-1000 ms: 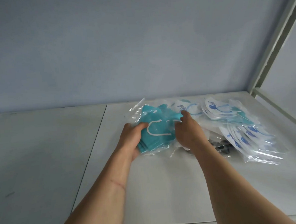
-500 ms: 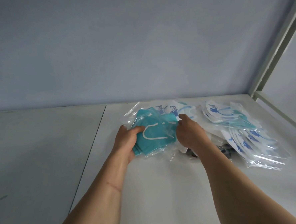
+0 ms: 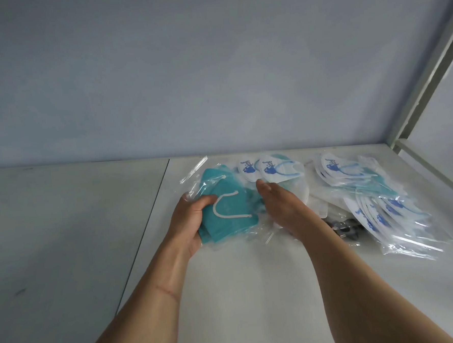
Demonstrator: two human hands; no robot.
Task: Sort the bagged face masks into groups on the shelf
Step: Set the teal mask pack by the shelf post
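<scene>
My left hand (image 3: 188,221) grips the left edge of a small stack of teal bagged masks (image 3: 230,213), thumb on top next to a white ear loop. The stack sits just above the white shelf (image 3: 253,289). On the stack's right edge lies my right hand (image 3: 280,205), fingers fairly straight and pointing toward two white bagged masks with blue print (image 3: 273,168) behind it. Its fingertips are partly hidden by plastic.
A fanned pile of white and teal bagged masks (image 3: 380,196) covers the shelf's right side. A dark object (image 3: 345,227) peeks out under it. A grey panel (image 3: 64,234) adjoins the shelf on the left, and a metal post (image 3: 426,79) rises at the right.
Both hands have drawn the teal stack left and slightly toward me, away from the white masks. My right hand's fingers have straightened along the stack's right edge.
</scene>
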